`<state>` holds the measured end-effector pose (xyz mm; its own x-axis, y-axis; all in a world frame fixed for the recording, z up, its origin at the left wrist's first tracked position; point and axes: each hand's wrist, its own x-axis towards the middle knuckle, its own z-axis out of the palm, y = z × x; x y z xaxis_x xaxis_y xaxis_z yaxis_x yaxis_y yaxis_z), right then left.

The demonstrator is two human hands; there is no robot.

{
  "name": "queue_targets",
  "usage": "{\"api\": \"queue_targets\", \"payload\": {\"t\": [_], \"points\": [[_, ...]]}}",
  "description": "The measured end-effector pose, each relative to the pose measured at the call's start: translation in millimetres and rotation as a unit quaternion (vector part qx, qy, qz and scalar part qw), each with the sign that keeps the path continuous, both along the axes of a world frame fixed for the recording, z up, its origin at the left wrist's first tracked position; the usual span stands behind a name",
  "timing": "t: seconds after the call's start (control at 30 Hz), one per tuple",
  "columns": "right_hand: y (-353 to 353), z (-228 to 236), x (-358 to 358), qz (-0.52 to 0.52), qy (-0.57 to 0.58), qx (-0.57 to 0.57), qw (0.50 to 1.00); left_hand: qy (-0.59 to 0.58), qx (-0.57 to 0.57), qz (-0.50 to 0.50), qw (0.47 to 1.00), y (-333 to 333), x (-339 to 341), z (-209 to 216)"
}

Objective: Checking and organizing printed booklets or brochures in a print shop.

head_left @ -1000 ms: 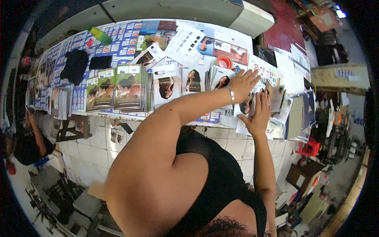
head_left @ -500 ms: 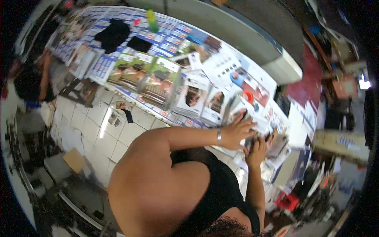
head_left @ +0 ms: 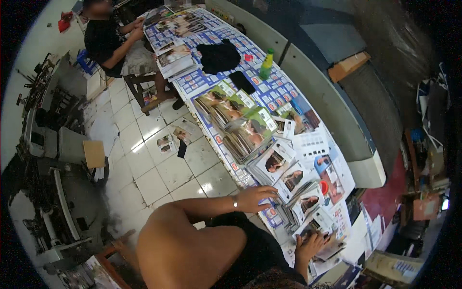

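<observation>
My left hand (head_left: 255, 199), with a metal band at its wrist, hovers by the table's near edge. Its fingers are stretched out and hold nothing, close to the stacks of printed sheets. My right hand (head_left: 312, 245) lies with fingers spread on a pile of printed sheets (head_left: 332, 248) at the near right end of the table. Between the two hands stands an uneven stack of sheets with a portrait picture (head_left: 307, 203). Beyond my left hand are two more picture stacks, one a portrait stack (head_left: 275, 161), the other a neighbouring stack (head_left: 292, 179).
Green-topped picture stacks (head_left: 252, 130) fill the table's middle. Farther off lie a black cloth (head_left: 219, 56), a dark flat pad (head_left: 242, 82) and a yellow-green bottle (head_left: 266, 63). A red tape roll (head_left: 324, 187) sits at the right. Another person (head_left: 110, 45) sits at the far left end.
The view has turned left, bringing the seated person into fuller sight. My left hand has drawn away from my right toward the table's near edge. My right hand remains on the sheets.
</observation>
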<state>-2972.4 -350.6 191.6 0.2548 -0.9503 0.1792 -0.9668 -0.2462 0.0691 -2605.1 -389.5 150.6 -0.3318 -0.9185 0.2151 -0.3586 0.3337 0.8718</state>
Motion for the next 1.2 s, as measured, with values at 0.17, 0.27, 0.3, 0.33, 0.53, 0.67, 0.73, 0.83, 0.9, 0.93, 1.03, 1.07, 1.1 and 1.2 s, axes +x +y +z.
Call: {"api": "queue_targets", "payload": {"t": [0.17,0.27,0.3,0.33,0.53,0.67,0.73,0.83,0.9,0.93,1.03,1.07,1.1,1.2], "points": [[4.2,3.6,4.3,-0.071,-0.052,0.086,0.992,-0.003,-0.004,0.011,1.0,16.3,1.6,-20.7],[1.1,29.1,15.1,-0.045,-0.037,0.043,0.997,-0.035,0.048,0.045,0.997,36.2,25.6,-44.9],[-1.3,43.4,20.8,-0.038,-0.024,0.051,0.998,-0.045,0.087,0.079,0.992,52.0,39.7,-61.1],[-4.6,52.8,25.3,-0.004,-0.013,-0.009,1.0,-0.091,0.121,0.104,0.983,70.5,58.3,-90.4],[-33.8,41.0,128.4,0.165,-0.365,-0.006,0.916,-0.29,0.564,0.29,0.716,272.7,160.7,-159.5],[-24.3,13.9,232.6,0.337,-0.354,0.26,0.833,-0.276,0.666,0.273,0.637,441.2,144.3,-180.2],[-14.8,-0.1,260.1,0.375,-0.309,0.348,0.802,-0.235,0.699,0.227,0.637,502.3,121.8,-210.9],[-2.0,-49.4,269.1,0.364,-0.161,0.484,0.78,-0.107,0.646,0.366,0.661,520.2,86.7,-218.9],[2.2,-93.6,246.2,0.363,-0.17,0.507,0.763,-0.041,0.623,0.419,0.659,510.9,70.0,-229.1],[4.0,-101.0,240.2,0.336,-0.105,0.534,0.769,-0.011,0.61,0.446,0.654,500.3,61.7,-227.4],[-4.8,-148.0,209.7,0.313,-0.044,0.556,0.769,0.055,0.546,0.509,0.664,449.2,57.3,-206.9],[-1.5,-159.6,202.2,0.308,-0.055,0.554,0.772,0.04,0.497,0.511,0.7,436.9,63.7,-205.0],[-1.3,-148.9,205.6,0.217,-0.071,0.589,0.775,0.076,0.478,0.532,0.695,411.0,74.8,-166.1],[-5.3,-123.7,244.8,0.159,-0.02,0.611,0.775,0.133,0.442,0.575,0.676,394.0,90.2,-150.1]]}}
